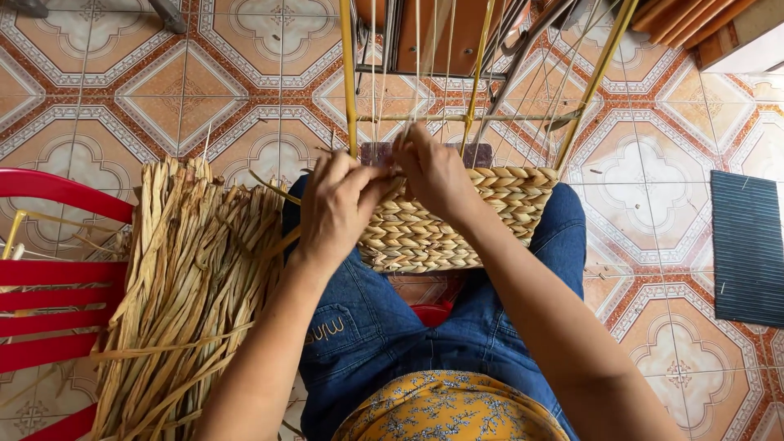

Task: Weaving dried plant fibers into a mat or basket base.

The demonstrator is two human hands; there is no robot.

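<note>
Both hands meet at the top edge of a half-woven basket (pixel 457 216) resting on the person's lap, between the knees in blue jeans (pixel 367 327). Left hand (pixel 339 204) has its fingers curled shut, pinching a straw strand (pixel 282 192) against the woven rim; the loose end of that strand trails off to the left of the grip. Right hand (pixel 433 171) sits just beside it, touching, fingers pressed down onto the same rim spot; whether it actually clamps a strand, cannot tell, fingertips are hidden. Straight up from the grip rise the yellow frame rods (pixel 349 77) with thin upright strings between them, and a thin cross rod (pixel 465 118) just above the knuckles. Below the grip the finished braided rows run right across the basket wall. Well left of the hands lies a bundle of dried straw (pixel 184 294), leaning on a red plastic chair (pixel 49 278). Far right, a dark ribbed mat (pixel 747 245) on the patterned tile floor (pixel 163 90).
</note>
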